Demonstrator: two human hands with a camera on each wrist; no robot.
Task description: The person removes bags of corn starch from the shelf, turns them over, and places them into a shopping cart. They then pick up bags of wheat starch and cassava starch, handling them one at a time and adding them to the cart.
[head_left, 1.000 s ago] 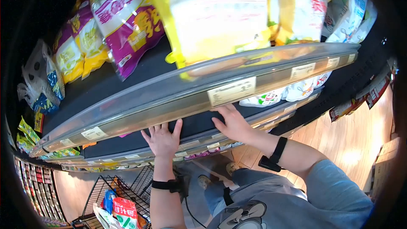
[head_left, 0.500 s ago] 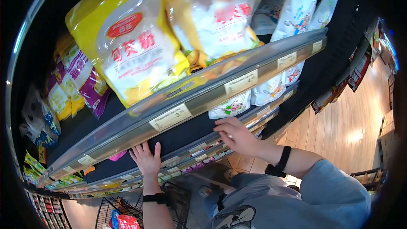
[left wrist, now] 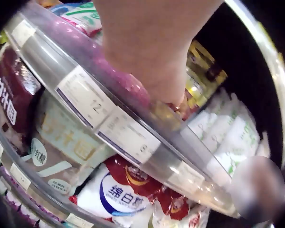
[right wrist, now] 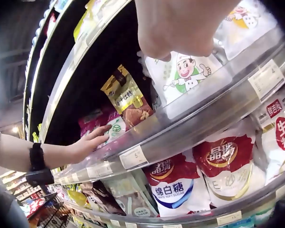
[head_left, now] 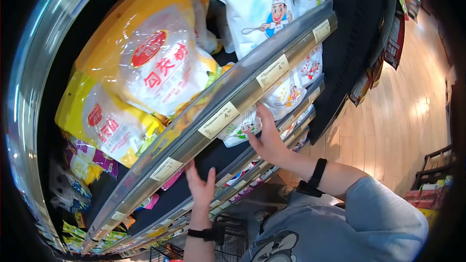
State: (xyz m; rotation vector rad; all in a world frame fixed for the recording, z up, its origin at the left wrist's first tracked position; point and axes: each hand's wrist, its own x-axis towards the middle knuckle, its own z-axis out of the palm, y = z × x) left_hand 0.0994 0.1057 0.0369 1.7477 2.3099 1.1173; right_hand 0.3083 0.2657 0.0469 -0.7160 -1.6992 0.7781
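In the head view my right hand (head_left: 268, 138) is at a white bag with a green-scarfed chef cartoon (head_left: 241, 130), on the shelf below the upper price rail. Its thumb and fingers are apart, with the fingertips beside the bag. The right wrist view has the right hand (right wrist: 178, 28) over the top of that chef bag (right wrist: 183, 78); its fingertips are hidden there. My left hand (head_left: 201, 187) reaches under the upper rail, fingers spread, near a pink package (head_left: 172, 179). In the left wrist view its fingers are largely hidden behind the clear shelf lip.
Yellow-and-white starch bags (head_left: 155, 68) and a large white chef bag (head_left: 262, 5) stand on the upper shelf behind a price rail (head_left: 218, 121). A gold pouch (right wrist: 128, 97) stands on the hands' shelf. White sugar bags (right wrist: 175, 183) fill the shelf below. A wire cart (head_left: 228, 237) is underneath.
The head view has swung so the shelves slide left. The right hand has moved from below the rail to the white chef bag. The left hand has shifted right along the shelf.
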